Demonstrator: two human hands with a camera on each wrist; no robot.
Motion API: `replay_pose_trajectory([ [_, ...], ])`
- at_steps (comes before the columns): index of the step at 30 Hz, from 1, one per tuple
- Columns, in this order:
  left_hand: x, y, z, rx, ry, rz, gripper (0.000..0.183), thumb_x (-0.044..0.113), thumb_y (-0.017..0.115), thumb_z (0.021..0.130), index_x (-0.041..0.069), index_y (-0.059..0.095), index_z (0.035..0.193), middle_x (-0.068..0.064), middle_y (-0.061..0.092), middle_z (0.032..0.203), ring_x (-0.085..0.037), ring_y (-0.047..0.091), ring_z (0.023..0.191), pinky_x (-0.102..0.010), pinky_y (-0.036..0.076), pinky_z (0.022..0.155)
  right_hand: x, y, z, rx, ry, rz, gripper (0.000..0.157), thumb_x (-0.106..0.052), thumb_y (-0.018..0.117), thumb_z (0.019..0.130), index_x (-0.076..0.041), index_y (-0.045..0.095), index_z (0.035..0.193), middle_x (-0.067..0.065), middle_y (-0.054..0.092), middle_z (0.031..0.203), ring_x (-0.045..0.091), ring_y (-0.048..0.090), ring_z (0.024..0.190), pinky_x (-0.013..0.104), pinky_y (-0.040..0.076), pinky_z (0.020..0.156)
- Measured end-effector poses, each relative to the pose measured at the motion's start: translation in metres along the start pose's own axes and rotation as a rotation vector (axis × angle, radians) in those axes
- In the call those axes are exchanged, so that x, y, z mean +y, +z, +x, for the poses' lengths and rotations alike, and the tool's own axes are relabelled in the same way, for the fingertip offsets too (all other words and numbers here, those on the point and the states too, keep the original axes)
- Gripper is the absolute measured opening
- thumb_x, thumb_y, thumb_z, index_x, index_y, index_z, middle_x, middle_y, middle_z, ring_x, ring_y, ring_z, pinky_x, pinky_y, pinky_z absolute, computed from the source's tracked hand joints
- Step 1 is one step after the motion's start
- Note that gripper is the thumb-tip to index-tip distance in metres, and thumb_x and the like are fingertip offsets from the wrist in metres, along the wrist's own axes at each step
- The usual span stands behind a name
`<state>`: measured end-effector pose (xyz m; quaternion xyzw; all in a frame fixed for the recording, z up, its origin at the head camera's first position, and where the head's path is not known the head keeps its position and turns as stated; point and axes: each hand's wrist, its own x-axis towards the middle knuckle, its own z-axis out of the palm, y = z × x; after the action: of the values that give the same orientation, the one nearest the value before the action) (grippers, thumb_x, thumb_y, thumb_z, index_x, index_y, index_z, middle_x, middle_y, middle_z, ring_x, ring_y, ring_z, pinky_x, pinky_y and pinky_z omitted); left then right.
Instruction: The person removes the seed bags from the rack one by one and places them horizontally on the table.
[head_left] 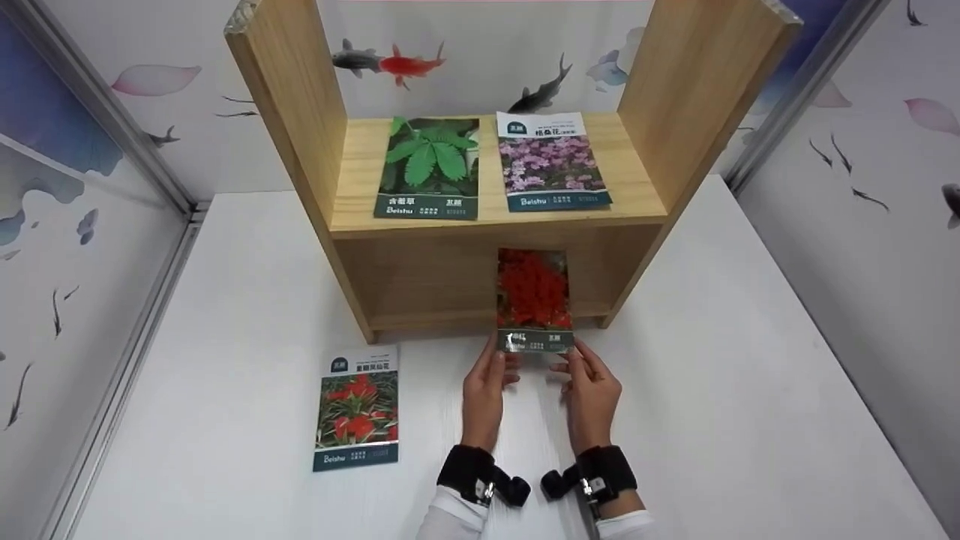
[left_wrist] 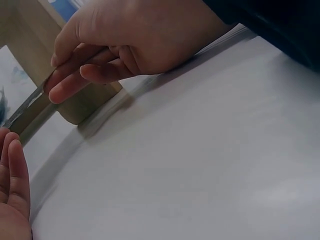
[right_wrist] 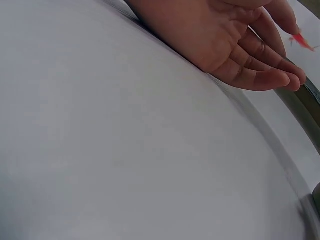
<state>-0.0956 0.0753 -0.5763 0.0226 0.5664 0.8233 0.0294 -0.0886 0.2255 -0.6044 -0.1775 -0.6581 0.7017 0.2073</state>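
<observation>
A seed packet with a picture of red flowers (head_left: 534,292) is tilted in front of the lower compartment of a wooden shelf (head_left: 427,277). My left hand (head_left: 484,397) pinches its lower left corner between thumb and fingers. At the lower right corner my right hand (head_left: 592,397) pinches it the same way. From the left wrist, the left hand (left_wrist: 125,40) grips the packet's thin edge (left_wrist: 27,106), seen almost side-on. The right wrist view has the right hand (right_wrist: 235,45) with its fingers at the packet's edge, mostly out of frame.
On the upper board lie a green-leaf seed packet (head_left: 431,169) and a pink-flower packet (head_left: 553,163), side by side. Another red-flower packet (head_left: 357,409) lies on the white table (head_left: 720,420), left of my hands. Upright side panels (head_left: 712,97) flank the shelf.
</observation>
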Motion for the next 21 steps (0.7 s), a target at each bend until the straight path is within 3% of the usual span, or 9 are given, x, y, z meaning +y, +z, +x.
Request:
replay_pose_trajectory([
  [10,0.007,-0.002,-0.007,0.146,-0.025,0.087,0.037,0.03,0.046,0.093,0.018,0.05,0.128,-0.018,0.06,0.098,-0.041,0.053,0.086,-0.048,0.044,0.075,-0.004,0.0,-0.009,-0.018,0.034,0.019,0.035,-0.037,0.062,0.082,-0.019,0.063,0.112,0.015,0.066,0.091,0.03,0.063,0.077,0.026,0.042,0.044],
  [16,0.009,-0.004,-0.007,0.176,0.003,0.12,0.034,0.03,0.046,0.093,0.018,0.052,0.124,-0.018,0.06,0.095,-0.04,0.054,0.084,-0.048,0.044,0.072,-0.004,0.001,-0.014,-0.018,0.014,0.036,0.033,-0.035,0.063,0.082,-0.017,0.065,0.11,0.015,0.067,0.083,0.03,0.063,0.078,0.025,0.042,0.043],
  [21,0.008,-0.005,-0.008,0.182,0.013,0.131,0.033,0.025,0.048,0.093,0.016,0.05,0.125,-0.022,0.059,0.095,-0.04,0.054,0.084,-0.047,0.044,0.072,-0.003,0.0,-0.015,-0.016,0.019,0.075,0.032,-0.031,0.063,0.083,-0.012,0.065,0.108,0.017,0.066,0.087,0.03,0.063,0.08,0.026,0.042,0.043],
])
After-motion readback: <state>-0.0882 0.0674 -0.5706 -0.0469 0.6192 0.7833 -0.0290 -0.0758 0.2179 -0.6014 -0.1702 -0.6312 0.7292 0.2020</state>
